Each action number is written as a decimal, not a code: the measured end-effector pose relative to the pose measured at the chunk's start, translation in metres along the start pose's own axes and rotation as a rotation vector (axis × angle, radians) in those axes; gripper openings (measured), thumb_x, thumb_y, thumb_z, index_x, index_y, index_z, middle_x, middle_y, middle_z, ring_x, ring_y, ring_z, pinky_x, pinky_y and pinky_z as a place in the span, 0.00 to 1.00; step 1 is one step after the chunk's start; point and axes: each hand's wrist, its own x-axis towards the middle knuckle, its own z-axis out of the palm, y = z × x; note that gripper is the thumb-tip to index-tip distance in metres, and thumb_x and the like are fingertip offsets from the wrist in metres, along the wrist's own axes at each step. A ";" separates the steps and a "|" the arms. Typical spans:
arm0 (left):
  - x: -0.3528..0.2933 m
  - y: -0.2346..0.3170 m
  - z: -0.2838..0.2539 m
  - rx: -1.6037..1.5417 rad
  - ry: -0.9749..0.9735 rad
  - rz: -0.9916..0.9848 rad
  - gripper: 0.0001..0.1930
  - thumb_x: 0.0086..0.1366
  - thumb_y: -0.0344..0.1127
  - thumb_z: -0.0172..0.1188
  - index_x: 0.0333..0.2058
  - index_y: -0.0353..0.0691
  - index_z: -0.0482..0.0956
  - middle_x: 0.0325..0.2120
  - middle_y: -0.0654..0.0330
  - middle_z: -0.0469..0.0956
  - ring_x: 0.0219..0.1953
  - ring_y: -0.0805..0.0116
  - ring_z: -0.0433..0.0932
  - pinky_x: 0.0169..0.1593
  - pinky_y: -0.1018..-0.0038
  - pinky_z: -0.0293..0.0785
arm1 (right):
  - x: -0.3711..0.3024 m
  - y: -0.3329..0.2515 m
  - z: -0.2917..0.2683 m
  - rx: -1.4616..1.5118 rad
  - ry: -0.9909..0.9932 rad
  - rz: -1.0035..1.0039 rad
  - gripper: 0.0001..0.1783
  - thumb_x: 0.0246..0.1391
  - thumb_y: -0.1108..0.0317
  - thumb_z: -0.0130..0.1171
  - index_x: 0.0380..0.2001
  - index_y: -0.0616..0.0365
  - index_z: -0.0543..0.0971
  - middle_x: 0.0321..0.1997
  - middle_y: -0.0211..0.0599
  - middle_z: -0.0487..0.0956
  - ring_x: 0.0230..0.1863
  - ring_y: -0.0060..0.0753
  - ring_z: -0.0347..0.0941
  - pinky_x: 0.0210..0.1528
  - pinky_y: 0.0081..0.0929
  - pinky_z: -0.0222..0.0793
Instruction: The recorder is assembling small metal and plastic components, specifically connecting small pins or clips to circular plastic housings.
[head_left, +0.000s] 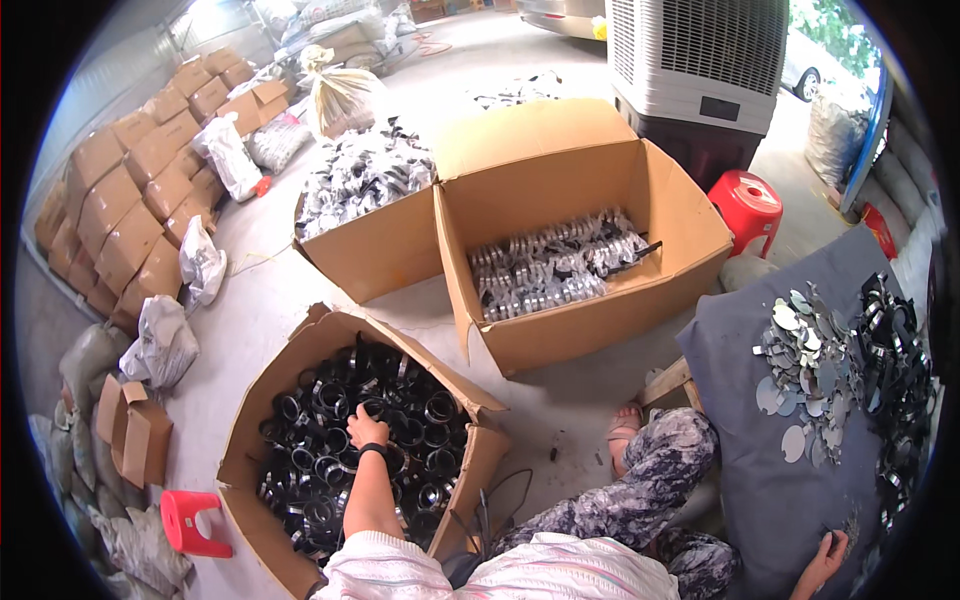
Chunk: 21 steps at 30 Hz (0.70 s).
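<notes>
My left hand (368,430), with a dark band on its wrist, reaches into an open cardboard box (262,385) at the lower left. Its fingers are curled at one of the black ring-shaped parts (330,470) heaped in there; some of these have shiny bands. At the lower right, my right hand (824,562) rests by the near edge of a table under a dark grey cloth (745,400). Its thumb and fingers are pinched around something small and dark that I cannot make out. Thin oval discs (815,375) lie scattered on this cloth, beside a pile of black parts (895,370).
A larger cardboard box (590,325) ahead holds rows of plastic-wrapped parts (560,265); another box (365,265) behind it is heaped with wrapped pieces. Red stools (748,205) stand right and lower left. An air cooler (700,80), stacked cartons (130,200) and sacks surround the floor.
</notes>
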 end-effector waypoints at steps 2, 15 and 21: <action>0.022 -0.027 0.010 -0.111 -0.438 -0.029 0.38 0.47 0.42 0.68 0.59 0.48 0.65 0.56 0.47 0.65 0.58 0.44 0.65 0.58 0.57 0.67 | 0.006 0.013 0.002 -0.029 -0.030 0.000 0.09 0.61 0.68 0.52 0.41 0.62 0.72 0.37 0.26 0.71 0.37 0.17 0.66 0.38 0.16 0.63; -0.092 -0.042 0.049 -0.102 -0.096 0.074 0.09 0.49 0.29 0.63 0.31 0.36 0.80 0.64 0.34 0.47 0.44 0.43 0.77 0.50 0.63 0.74 | 0.018 -0.039 0.038 -0.009 -0.108 -0.039 0.07 0.60 0.70 0.52 0.39 0.62 0.72 0.34 0.24 0.70 0.35 0.15 0.65 0.36 0.13 0.61; -0.101 -0.061 0.034 -0.154 -0.101 0.243 0.07 0.55 0.38 0.58 0.27 0.44 0.83 0.30 0.54 0.79 0.37 0.51 0.78 0.42 0.58 0.74 | 0.013 -0.073 0.059 -0.009 -0.093 -0.211 0.05 0.61 0.72 0.52 0.37 0.63 0.71 0.31 0.24 0.68 0.32 0.15 0.62 0.35 0.13 0.59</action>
